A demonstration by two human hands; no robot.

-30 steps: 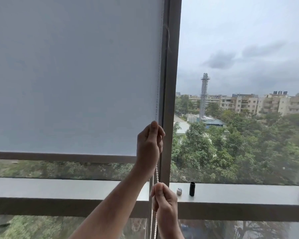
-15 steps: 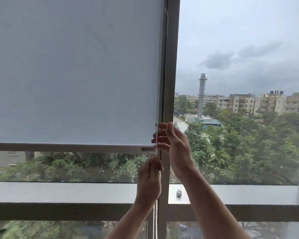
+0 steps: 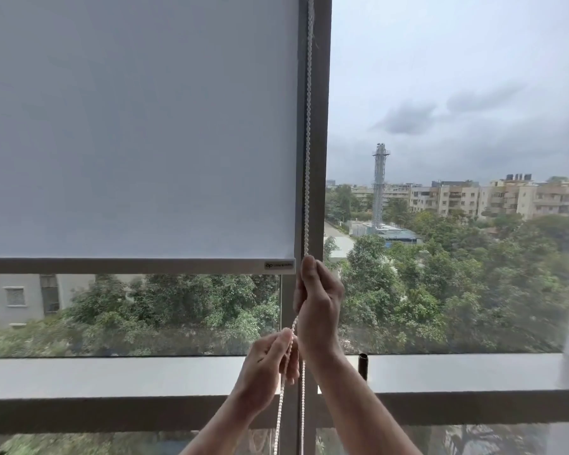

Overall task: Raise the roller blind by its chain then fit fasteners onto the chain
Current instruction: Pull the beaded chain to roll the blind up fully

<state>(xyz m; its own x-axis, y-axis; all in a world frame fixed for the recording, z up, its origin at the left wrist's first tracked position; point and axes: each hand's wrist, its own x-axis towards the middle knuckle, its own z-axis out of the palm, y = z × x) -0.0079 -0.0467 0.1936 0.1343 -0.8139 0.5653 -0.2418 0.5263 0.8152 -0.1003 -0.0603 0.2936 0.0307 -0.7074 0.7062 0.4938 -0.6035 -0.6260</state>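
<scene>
A pale grey roller blind [image 3: 138, 133] covers the left window pane, and its bottom bar [image 3: 128, 266] hangs a little above the sill. The white bead chain [image 3: 307, 142] runs down along the dark window post [image 3: 319, 126]. My right hand [image 3: 317, 307] is closed around the chain just below the bottom bar's right end. My left hand [image 3: 266, 366] pinches a lower part of the chain, directly under the right hand. Two strands of chain hang down below the hands.
A grey window sill [image 3: 112, 377] runs across the frame. A small black cylinder [image 3: 362, 366] stands on the sill just right of my right forearm. Glass panes lie behind, with trees and buildings outside.
The blind's bottom bar has risen a little. My right hand has closed on the chain and come down to bar level; my left hand has dropped lower on the chain.
</scene>
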